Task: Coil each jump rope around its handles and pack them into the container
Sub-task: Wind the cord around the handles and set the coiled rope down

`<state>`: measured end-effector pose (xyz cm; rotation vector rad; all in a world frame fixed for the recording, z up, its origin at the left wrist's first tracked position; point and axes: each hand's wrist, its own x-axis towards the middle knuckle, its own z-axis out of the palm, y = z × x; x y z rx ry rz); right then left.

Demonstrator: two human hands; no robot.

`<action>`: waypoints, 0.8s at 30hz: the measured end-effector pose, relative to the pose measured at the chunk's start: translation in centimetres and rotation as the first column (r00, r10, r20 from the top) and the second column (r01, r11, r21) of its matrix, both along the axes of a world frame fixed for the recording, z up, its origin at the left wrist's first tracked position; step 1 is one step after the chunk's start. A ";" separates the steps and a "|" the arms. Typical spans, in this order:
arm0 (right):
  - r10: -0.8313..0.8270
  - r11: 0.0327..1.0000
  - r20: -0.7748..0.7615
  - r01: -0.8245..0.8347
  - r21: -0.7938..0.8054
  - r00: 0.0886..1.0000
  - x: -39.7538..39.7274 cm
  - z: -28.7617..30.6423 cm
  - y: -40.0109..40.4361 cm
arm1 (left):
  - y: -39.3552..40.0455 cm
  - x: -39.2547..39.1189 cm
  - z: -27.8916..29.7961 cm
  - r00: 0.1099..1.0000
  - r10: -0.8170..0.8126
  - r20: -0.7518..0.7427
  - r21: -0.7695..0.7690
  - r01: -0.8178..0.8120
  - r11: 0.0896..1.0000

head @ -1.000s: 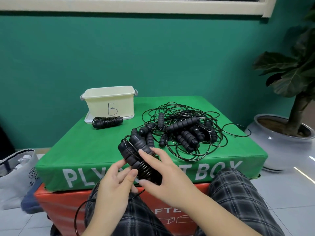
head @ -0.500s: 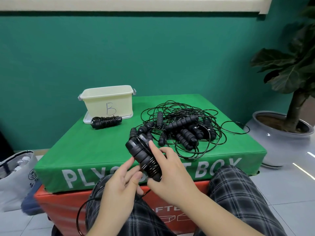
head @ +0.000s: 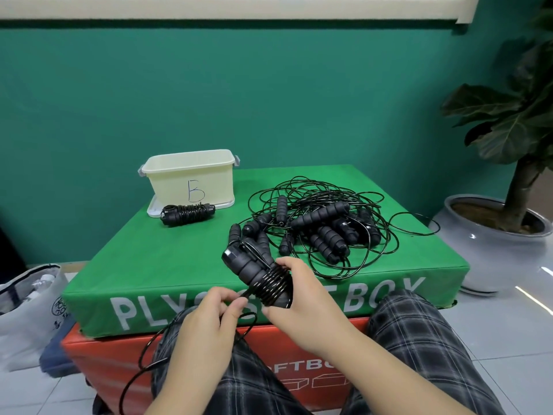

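Note:
My right hand (head: 302,298) grips a pair of black jump rope handles (head: 251,269) held together, with several turns of black cord wound round their lower end. My left hand (head: 209,319) pinches the loose cord (head: 155,339), which loops down past my left knee. A finished coiled jump rope (head: 188,214) lies on the green box in front of the cream container (head: 191,178) marked B. A tangled pile of black ropes and handles (head: 323,229) sits at the right of the box top.
The green soft box (head: 125,265) rests on an orange one (head: 113,363). A potted plant (head: 502,229) stands on the floor to the right. A white bag (head: 30,307) lies at the left. My legs in checked trousers reach under the hands.
The handles have tipped so their free end points up and left. More turns of cord sit on them. My left hand has closed onto the loose cord below them.

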<state>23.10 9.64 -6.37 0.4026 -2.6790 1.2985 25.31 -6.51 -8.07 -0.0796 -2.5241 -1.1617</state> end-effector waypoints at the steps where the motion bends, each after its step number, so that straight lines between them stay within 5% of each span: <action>1: 0.000 1.000 0.004 0.000 -0.005 1.000 0.1 0.2 0.0 | 0.0 -0.1 0.0 1.000 0.008 0.016 -0.011 -0.008 1.000; 5: 0.045 0.996 0.081 -0.038 -0.081 0.996 0.3 0.8 0.0 | 0.0 -0.3 -0.4 1.000 -0.013 0.005 0.024 0.013 1.000; 11: 0.137 0.980 0.177 -0.107 -0.170 0.975 0.3 1.0 -0.3 | 0.7 -0.4 -1.1 0.999 -0.045 -0.012 0.304 0.046 0.951; 18: 0.105 0.981 0.054 -0.112 0.158 0.993 0.6 1.0 -0.7 | 0.7 0.4 -0.6 0.998 -0.066 0.018 0.350 0.055 0.935; 24: 0.052 0.978 -0.036 -0.044 0.204 0.998 0.2 0.5 -0.3 | 1.3 0.8 -0.2 0.995 -0.096 0.008 0.280 0.090 0.956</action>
